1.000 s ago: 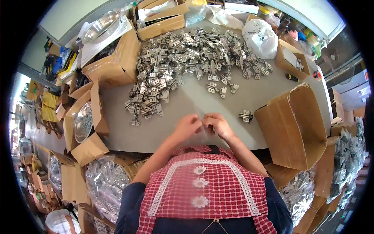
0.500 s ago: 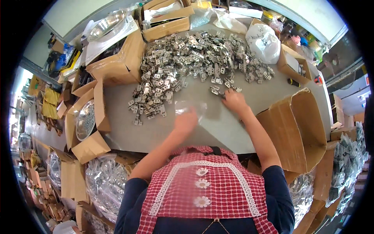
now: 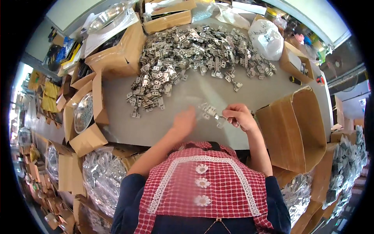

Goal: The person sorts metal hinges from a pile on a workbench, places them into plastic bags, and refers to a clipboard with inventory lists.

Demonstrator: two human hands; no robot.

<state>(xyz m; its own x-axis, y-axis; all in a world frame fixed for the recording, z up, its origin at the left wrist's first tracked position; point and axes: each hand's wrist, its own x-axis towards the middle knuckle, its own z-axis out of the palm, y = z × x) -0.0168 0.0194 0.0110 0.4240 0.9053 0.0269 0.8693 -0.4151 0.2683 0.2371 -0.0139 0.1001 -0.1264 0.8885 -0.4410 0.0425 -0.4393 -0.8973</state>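
Note:
My right hand is closed on a metal cabinet hinge above the grey table. Facing it, my left hand is closed on a clear plastic bag, smeared a little by motion. The hinge's far end meets the bag; whether it lies inside or just against the film I cannot tell. Beyond both hands spreads a big heap of similar metal hinges, with one loose hinge at its near right edge.
An open cardboard box stands at the right, close to my right forearm. On the left, another box contains a bowl of small metal parts. A white plastic bag and a black-and-yellow tool lie at the far right.
My right hand has come back from the edge of the heap toward me, bringing the hinge to the plastic bag. My left hand stays nearly in place with the bag.

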